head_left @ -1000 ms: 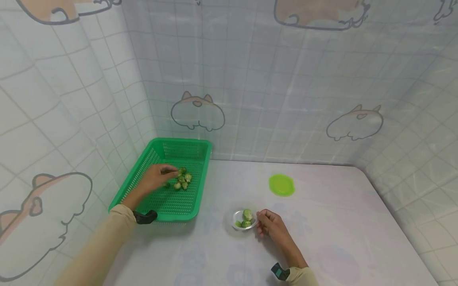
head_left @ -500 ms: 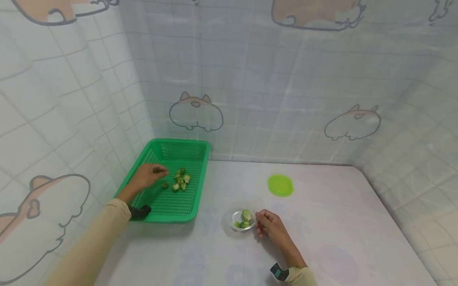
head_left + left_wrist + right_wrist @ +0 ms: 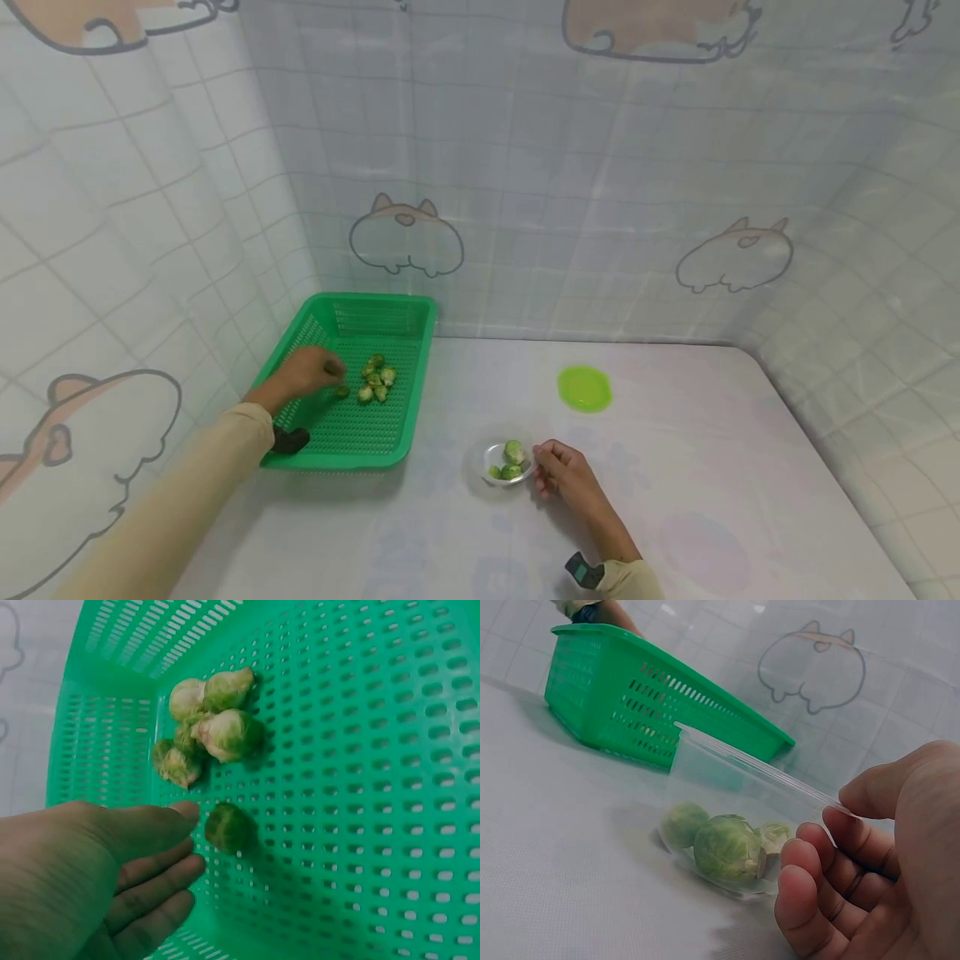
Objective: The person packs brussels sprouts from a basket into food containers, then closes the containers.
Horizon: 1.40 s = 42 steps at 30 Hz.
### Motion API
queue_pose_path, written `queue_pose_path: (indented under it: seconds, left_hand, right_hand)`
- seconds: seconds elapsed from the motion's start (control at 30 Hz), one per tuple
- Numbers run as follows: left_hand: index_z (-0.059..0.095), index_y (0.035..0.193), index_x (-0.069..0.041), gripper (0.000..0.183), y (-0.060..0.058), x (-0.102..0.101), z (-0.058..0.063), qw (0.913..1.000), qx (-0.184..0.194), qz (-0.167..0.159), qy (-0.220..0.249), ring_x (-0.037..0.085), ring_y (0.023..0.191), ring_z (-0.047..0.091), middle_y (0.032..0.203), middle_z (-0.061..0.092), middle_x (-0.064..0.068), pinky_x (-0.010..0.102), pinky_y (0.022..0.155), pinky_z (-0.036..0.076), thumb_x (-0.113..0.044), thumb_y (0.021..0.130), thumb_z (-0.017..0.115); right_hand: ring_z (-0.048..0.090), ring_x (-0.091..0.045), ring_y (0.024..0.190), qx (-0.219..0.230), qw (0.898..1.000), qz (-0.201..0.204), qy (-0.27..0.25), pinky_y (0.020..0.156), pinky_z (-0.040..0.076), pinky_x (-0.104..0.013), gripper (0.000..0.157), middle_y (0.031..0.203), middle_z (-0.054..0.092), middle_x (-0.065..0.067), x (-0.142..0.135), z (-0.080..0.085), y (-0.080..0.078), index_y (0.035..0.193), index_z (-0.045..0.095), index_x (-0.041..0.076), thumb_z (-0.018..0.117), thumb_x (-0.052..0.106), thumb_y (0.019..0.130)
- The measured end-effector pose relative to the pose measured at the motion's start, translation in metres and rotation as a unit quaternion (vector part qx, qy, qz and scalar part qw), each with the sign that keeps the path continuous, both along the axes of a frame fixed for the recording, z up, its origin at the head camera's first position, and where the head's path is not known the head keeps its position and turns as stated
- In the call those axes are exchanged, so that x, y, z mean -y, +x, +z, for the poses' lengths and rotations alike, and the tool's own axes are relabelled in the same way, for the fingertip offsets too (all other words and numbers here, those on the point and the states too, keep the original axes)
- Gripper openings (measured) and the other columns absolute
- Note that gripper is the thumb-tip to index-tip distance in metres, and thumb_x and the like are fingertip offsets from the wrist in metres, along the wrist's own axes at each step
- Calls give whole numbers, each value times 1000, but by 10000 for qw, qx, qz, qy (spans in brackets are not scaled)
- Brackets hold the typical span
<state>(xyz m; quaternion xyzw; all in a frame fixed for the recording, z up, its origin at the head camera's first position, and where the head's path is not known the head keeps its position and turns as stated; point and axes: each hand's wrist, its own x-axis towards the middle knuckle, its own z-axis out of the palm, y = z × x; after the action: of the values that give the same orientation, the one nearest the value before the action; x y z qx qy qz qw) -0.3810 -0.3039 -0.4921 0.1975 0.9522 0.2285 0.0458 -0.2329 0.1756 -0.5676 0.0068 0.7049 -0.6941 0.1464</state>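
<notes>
Green plastic makes up the perforated basket (image 3: 348, 442) on the pale table (image 3: 450, 542), and inside it a cluster of Brussels sprouts (image 3: 374, 380) lies on the mesh floor. One lone sprout (image 3: 229, 828) sits in the basket to the left of that cluster, apart from it. The left hand (image 3: 306, 372) hangs inside the basket with its fingers loosely extended and holding nothing, the thumb tip just beside the lone sprout. To the right of the basket and nearer the person stands a clear container (image 3: 724, 784) with three sprouts (image 3: 726, 849) visible inside. The right hand (image 3: 567, 477) pinches the container's rim between thumb and index finger, the other fingers bent beneath. Well to the right of the basket lies a flat lime-green disc (image 3: 585, 389). Behind the basket rises a grid-patterned sheet (image 3: 525, 208) printed with cartoon animals.
</notes>
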Motion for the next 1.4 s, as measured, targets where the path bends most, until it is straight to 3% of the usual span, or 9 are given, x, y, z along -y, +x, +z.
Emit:
queue_pose_path:
  seconds: [0.3, 0.83, 1.13, 1.4]
  left_hand:
    - [75, 106, 3, 23, 2, -8, 2, 9984, 213, -229, -481, 33, 90, 69, 101, 73, 18, 45, 75, 59, -9, 88, 78]
    - [76, 106, 1, 19, 4, -2, 5, 9988, -1, -199, -451, 35, 92, 69, 101, 74, 15, 47, 76, 58, -9, 90, 75]
    - [76, 108, 1, 21, 11, -12, 18, 9993, -84, -284, -243, 34, 92, 70, 102, 75, 14, 47, 78, 59, -14, 93, 72]
    - [77, 109, -5, 21, 19, -37, 37, 9992, -123, -353, 171, 31, 98, 70, 105, 76, 8, 48, 82, 58, -19, 95, 72]
  right_hand:
    - [56, -16, 68, 23, 10000, -4, -16, 59, 51, -24, 32, 82, 61, -6, 1, 0, -1, 101, 58, -2, 60, 30, 103]
    - [56, -16, 68, 7, 10000, -11, 52, 58, 51, -24, 32, 82, 61, -5, 3, 1, 0, 100, 58, -1, 60, 31, 103]
    - [56, -16, 68, 45, 10000, 10, -6, 58, 51, -24, 33, 82, 61, -5, 1, 2, 2, 100, 57, -1, 61, 32, 102]
    - [56, -16, 67, 98, 9999, -48, 23, 58, 51, -24, 33, 82, 61, -5, 0, 2, 1, 100, 57, -1, 61, 32, 102]
